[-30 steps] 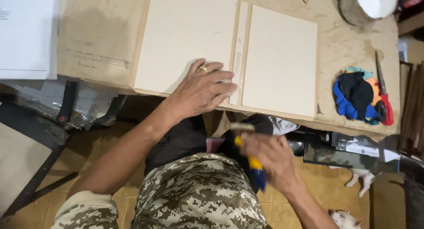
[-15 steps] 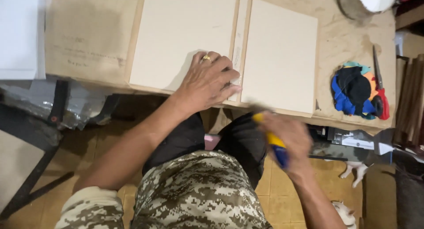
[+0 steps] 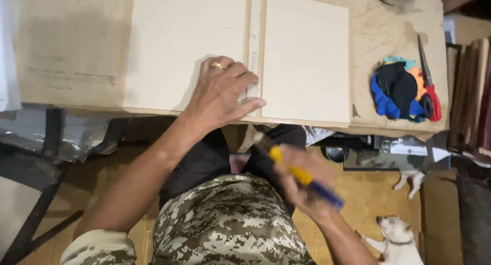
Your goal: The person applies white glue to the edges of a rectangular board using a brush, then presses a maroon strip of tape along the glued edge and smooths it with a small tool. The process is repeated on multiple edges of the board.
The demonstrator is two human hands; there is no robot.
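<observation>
Two pale boards lie side by side on the table (image 3: 71, 50), and the left hand (image 3: 222, 93) lies flat and unclenched across the near edge of the larger board (image 3: 179, 45), fingers spread onto the narrow strip (image 3: 254, 45) between it and the smaller board (image 3: 306, 58); it has held that spot over the last second. The right hand (image 3: 302, 185) has changed: a moment ago it hung low by the lap, and now it is raised and blurred with motion, clenched around a yellow-and-blue handled tool (image 3: 302, 177) whose tip points up toward the table edge just below the left hand's thumb. I judge the tool is being brought to the seam. Both boards look clean, flat and unmarked. Well right of the hands sit a bundle of coloured rags (image 3: 399, 88) and red-handled scissors (image 3: 428, 78).
</observation>
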